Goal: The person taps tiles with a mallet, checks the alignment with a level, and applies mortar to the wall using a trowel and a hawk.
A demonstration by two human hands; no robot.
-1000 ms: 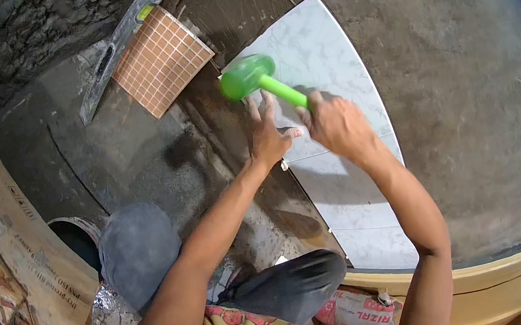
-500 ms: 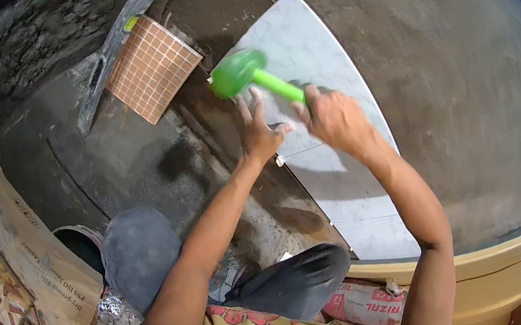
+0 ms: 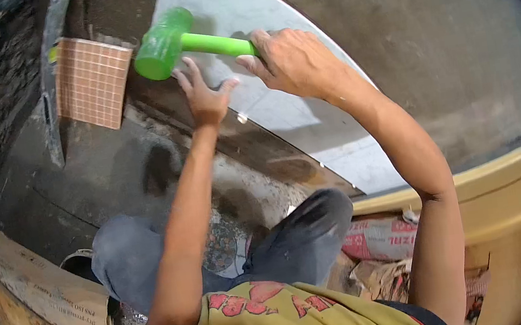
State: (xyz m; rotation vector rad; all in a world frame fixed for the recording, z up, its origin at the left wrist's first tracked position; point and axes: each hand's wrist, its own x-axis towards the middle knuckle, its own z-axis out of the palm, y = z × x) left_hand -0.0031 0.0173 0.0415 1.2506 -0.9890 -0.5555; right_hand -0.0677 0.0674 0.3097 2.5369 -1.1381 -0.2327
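A green mallet (image 3: 164, 43) has its handle gripped in my right hand (image 3: 297, 62), with the head over the edge of the white marbled tiles (image 3: 280, 110). Just below the mallet head, my left hand (image 3: 206, 97) rests at the tiles' near edge, fingers spread and holding nothing. Small white pieces (image 3: 242, 117) sit along that edge at the tile joints. The tiles form a strip with a curved far side.
A brown gridded tile (image 3: 94, 81) lies at the upper left beside a long metal level (image 3: 51, 85). Cardboard (image 3: 45, 276) covers the lower left. A red and white sack (image 3: 379, 239) and a yellowish curved rim (image 3: 500, 180) are at the lower right.
The view has shifted, so the tiles and the gridded tile appear further left. My right hand still holds the mallet, and my left hand stays spread near its head.
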